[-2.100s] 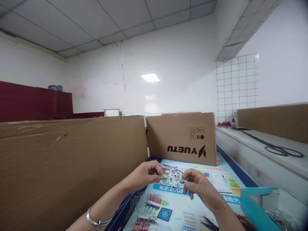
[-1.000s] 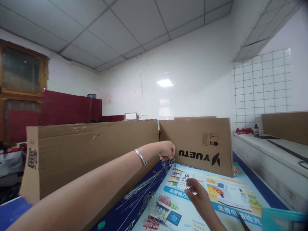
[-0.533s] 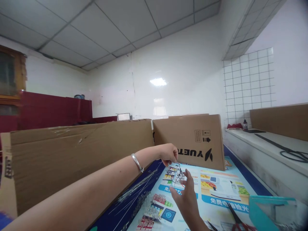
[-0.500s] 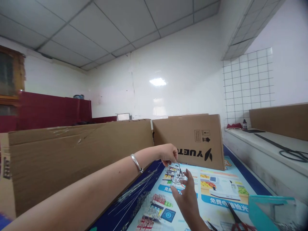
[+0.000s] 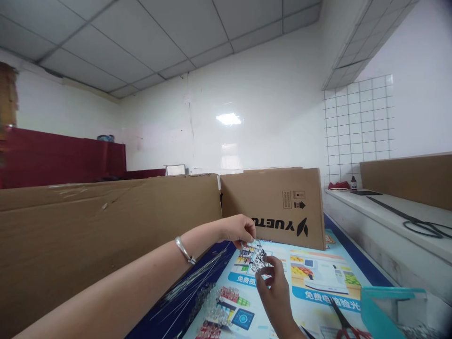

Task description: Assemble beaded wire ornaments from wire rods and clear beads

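Observation:
My left hand [image 5: 240,230], with a silver bangle on its wrist, is closed in a pinch on the top of a clear beaded piece [image 5: 257,256]. The piece hangs over the printed poster; its exact kind is too fine to make out. At its lower right edge, the thumb and fingers of my right hand [image 5: 273,282] are closed against it. Below on the left lies a pile of clear beads [image 5: 215,306], with several thin wires or strands [image 5: 197,278] beside it.
Dark-bladed scissors [image 5: 344,325] lie at the lower right beside a turquoise-rimmed box [image 5: 391,301]. Cardboard panels [image 5: 106,235] stand along the left, and a printed cardboard box [image 5: 282,207] stands at the back. A white ledge [image 5: 384,207] runs along the right.
My right hand's fingers have come together and closed on the lower part of the beaded piece. My left hand keeps its pinch. The view has shifted slightly to the right.

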Demonstrator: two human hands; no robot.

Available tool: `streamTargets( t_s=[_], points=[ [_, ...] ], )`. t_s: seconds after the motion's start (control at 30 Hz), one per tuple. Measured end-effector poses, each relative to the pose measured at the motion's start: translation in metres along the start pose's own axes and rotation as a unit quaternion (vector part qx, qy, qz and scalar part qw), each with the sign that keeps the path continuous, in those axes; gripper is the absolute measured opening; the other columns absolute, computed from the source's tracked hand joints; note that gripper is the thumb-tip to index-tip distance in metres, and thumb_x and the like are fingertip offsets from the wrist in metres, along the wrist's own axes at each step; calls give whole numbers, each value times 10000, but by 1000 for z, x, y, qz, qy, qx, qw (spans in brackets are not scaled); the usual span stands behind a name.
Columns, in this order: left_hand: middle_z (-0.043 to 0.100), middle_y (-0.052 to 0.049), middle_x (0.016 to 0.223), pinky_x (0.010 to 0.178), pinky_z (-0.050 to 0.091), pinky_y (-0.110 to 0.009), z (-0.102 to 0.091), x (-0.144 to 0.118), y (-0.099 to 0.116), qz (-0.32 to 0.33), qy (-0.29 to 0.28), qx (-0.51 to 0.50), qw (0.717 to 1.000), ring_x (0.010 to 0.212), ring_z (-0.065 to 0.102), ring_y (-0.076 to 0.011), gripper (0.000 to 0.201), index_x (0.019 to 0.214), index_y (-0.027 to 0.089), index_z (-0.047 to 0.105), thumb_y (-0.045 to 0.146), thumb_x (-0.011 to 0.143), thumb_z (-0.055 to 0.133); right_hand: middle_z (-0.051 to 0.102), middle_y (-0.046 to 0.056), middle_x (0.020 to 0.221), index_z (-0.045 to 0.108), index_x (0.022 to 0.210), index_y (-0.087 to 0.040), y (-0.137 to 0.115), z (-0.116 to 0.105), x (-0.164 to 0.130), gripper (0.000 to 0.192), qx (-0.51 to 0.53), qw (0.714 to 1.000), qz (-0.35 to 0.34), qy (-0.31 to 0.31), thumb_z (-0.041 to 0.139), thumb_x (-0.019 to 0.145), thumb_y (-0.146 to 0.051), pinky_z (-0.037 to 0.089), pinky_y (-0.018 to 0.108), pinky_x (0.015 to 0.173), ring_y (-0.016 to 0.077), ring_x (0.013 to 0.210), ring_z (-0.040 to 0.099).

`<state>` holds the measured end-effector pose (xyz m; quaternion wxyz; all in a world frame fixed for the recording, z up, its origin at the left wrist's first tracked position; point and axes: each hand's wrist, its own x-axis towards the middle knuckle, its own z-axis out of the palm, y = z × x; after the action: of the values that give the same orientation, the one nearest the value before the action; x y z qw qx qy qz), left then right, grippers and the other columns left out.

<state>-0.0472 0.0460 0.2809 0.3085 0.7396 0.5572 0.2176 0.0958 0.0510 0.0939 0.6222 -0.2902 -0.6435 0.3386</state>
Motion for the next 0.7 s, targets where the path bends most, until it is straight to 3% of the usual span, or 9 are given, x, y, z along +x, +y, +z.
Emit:
streamTargets(
  t_s=[0.23,0.47,0.7],
  points=[
    [587,13,666,509,502,-231,0,-12,-20,42,36,-62,997,605,582,-123,187,769,160,619,283,638,669,547,4,705,468,1043,-222,-4,-6,6,383,98,993,55,-25,616,724,-374,450,262,551,160,621,537],
    [571,27,645,509,482,-223,6,-16,-42,62,86,-137,985,578,552,-103,204,756,149,601,281,627,688,508,48,944,489,881,-215,-5,-7,11,229,96,995,10,-19,609,696,-278,440,232,523,137,657,515],
    [560,31,638,506,456,-213,22,-23,-64,77,139,-238,958,559,532,-90,204,748,154,562,277,648,690,504,50,943,496,811,-204,-20,-13,12,139,26,999,-13,-30,577,700,-182,453,228,580,149,724,521]
  ],
)
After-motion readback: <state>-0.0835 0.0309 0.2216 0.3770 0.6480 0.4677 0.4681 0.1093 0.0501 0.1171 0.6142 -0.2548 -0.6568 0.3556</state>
